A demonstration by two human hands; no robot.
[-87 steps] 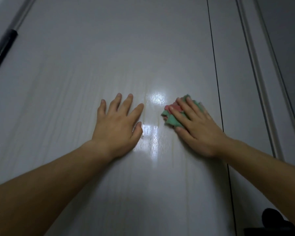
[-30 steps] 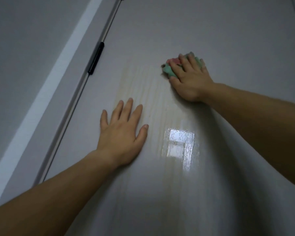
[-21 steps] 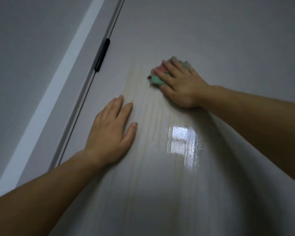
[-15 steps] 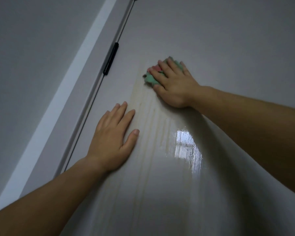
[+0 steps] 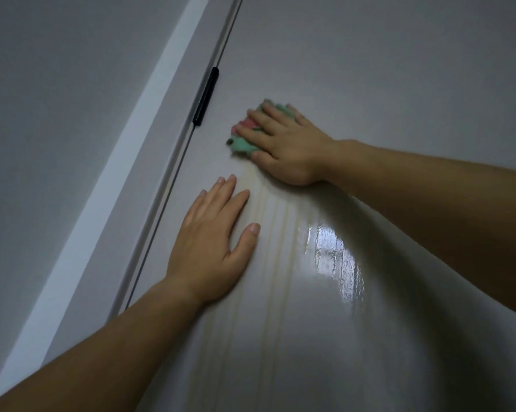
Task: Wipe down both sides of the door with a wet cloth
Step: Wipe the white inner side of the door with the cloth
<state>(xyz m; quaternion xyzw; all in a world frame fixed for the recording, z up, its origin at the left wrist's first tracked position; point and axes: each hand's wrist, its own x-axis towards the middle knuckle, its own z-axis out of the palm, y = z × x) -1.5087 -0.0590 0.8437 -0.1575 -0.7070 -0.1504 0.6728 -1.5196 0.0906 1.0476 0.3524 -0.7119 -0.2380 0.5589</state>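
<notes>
The door was a smooth, pale grey panel, seen at a slant, with a black hinge on its left edge. To the right of the hinge, and a little lower, a crumpled green and pink cloth lay flat against the door face, mostly covered by the right hand pressing on it. Below and right of the hinge, faint yellowish wet streaks ran down the panel, and a wet patch caught a bright glare.
</notes>
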